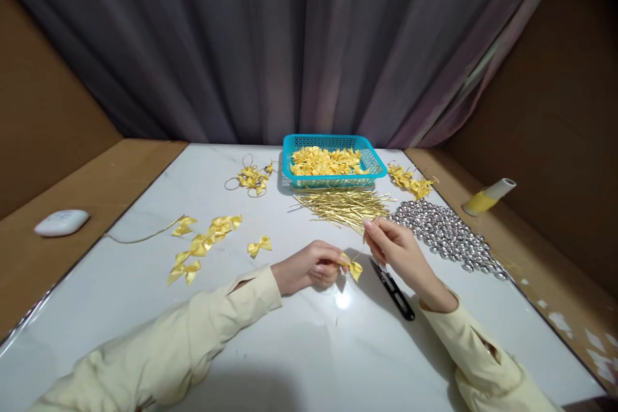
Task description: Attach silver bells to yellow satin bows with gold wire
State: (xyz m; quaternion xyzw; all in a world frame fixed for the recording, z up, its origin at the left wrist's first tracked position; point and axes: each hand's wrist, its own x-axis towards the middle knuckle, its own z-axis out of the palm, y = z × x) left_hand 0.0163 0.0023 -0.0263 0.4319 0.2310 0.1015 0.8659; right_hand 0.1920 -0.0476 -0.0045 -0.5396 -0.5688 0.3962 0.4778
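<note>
Pinched between the fingertips of my left hand [316, 267] is a small yellow satin bow [355, 270]. A thin golden cord [360, 251] runs up from the bow to my right hand [393, 246], whose thumb and finger are closed on its upper end. Just below my right hand lies a pair of black thread snips [394, 290], blades pointing away from me. One loose yellow bow [259, 245] rests left of my left hand, and a row of more bows [205, 243] lies farther left.
A blue basket [333, 181] full of yellow bows stands at the back. Before it lie golden cords [338, 206]; silver beads [441, 232] spread to the right. Bow clusters [252, 179] sit behind. A bottle with yellow contents [487, 198] and a white object [62, 223] flank the table.
</note>
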